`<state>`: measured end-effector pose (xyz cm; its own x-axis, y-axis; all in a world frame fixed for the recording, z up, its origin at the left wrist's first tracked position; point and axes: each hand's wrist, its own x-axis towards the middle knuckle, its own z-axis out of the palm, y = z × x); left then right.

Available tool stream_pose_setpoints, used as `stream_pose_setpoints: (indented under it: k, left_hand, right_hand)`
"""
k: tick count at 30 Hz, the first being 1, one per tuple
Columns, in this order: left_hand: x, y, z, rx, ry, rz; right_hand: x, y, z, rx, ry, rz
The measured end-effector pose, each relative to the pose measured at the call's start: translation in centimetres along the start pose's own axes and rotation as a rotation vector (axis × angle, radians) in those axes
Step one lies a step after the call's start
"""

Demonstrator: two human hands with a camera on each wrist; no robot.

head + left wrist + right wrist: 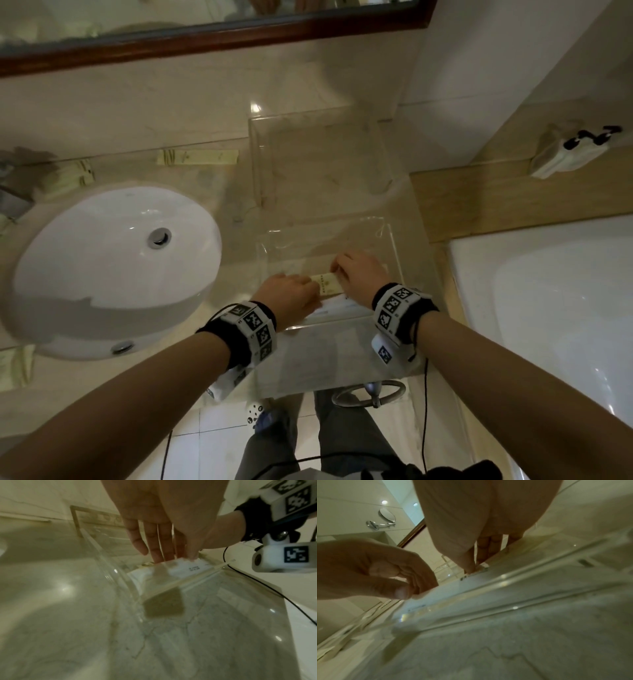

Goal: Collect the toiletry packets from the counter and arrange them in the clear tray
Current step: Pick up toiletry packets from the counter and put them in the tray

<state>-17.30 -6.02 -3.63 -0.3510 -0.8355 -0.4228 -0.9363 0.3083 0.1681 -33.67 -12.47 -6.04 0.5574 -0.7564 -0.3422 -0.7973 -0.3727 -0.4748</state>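
The clear tray (394, 246) sits on the marble counter right of the sink. Both hands reach into its near end. Between them lies a cream toiletry packet (327, 287) on top of white packets (342, 304). My left hand (291, 296) pinches its left end with curled fingers and thumb (400, 592). My right hand (356, 274) pinches the right end, its thumb tip (470, 568) down on the packet. In the left wrist view my left fingertips (159, 557) rest on a white packet (187, 568) just inside the tray wall (109, 573).
A second clear tray (255, 154) stands behind the first, against the wall. More cream packets lie at the back wall (197, 157), behind the sink (68, 178) and at the counter's left edge (13, 370). White sink (113, 260) left, bathtub (548, 308) right.
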Motion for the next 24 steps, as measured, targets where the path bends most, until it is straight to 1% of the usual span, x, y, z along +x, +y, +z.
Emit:
stream_pose_setpoints:
  k: [2, 5, 8, 13, 15, 18, 21, 23, 24]
  left_hand:
    - [-0.1, -0.2, 0.1, -0.042, 0.023, 0.021]
    - [0.2, -0.2, 0.3, -0.111, -0.030, 0.048]
    - [0.5, 0.1, 0.5, -0.124, -0.064, 0.051]
    - [0.8, 0.5, 0.5, -0.167, -0.090, -0.123]
    - [0.8, 0.4, 0.4, -0.159, -0.077, -0.158]
    - [0.5, 0.2, -0.1, -0.154, -0.016, -0.181]
    - [-0.6, -0.9, -1.2, -0.225, 0.066, -0.228]
    - [-1.6, -2.2, -1.9, -0.265, 0.091, -0.298]
    - [-3.3, -3.4, -2.1, -0.300, 0.107, -0.371]
  right_hand:
    - [0.0, 0.2, 0.0, 0.020, -0.014, -0.014]
    - [-0.1, 0.5, -0.1, 0.031, -0.026, -0.036]
    - [-0.2, 0.5, -0.1, 0.044, -0.045, -0.016]
    - [-0.7, 0.8, 0.3, 0.046, -0.029, -0.011]
    - [-1.0, 0.8, 0.4, 0.058, 0.021, -0.022]
    - [-1.3, 0.7, 0.2, 0.074, 0.109, -0.008]
    - [-0.6, 0.0, -0.6, 0.062, 0.132, -0.002]
    - [0.1, -1.5, -1.5, 0.100, 0.100, -0.009]
    - [1.1, -3.6, -1.6, 0.106, 0.085, -0.057]
